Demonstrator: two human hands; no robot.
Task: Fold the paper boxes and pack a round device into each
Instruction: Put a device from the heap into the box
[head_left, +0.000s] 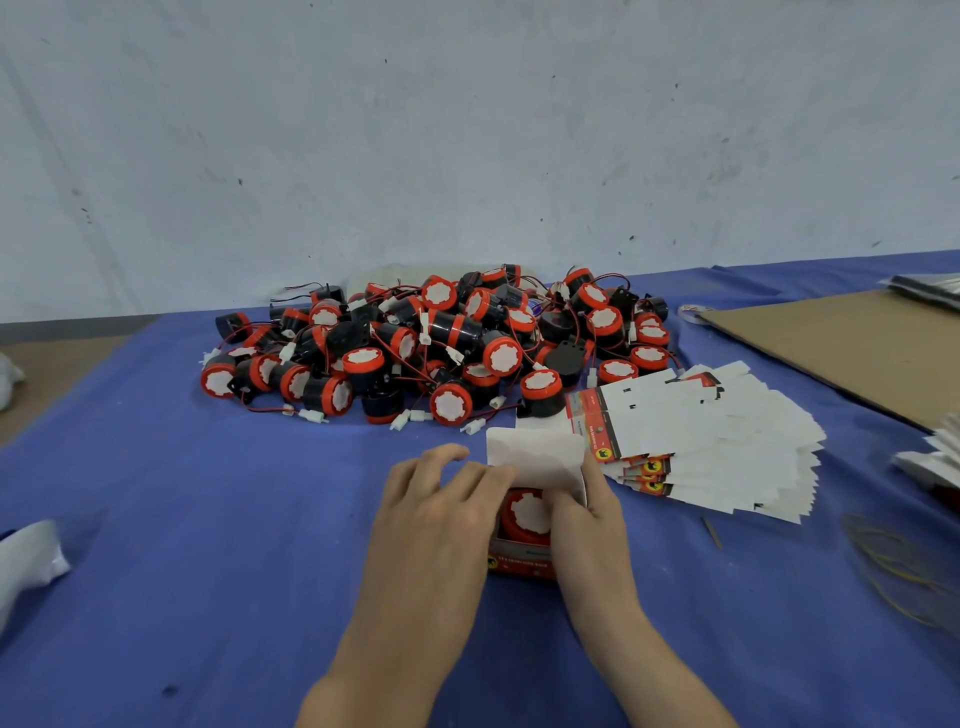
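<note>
2 hands hold 1 open paper box (519, 564) with 1 round device (522, 514) seated inside it.

The box is thin glossy card, red and black printed outside and plain white inside, standing on the blue cloth (208, 519) with its white lid flap (535, 452) raised and slightly curved. The device in it is a squat cylinder with a red rim and a scalloped white face turned upward. The left hand (441, 499) curls its fingers over the box's left edge at the flap; the right hand (587, 514) grips the right wall. Behind lies a pile of loose devices (441, 343), black bodies with thin red wires and white plugs. To the right, a fanned stack of flat boxes (717, 441) lies beside a brown cardboard sheet (841, 348).
</note>
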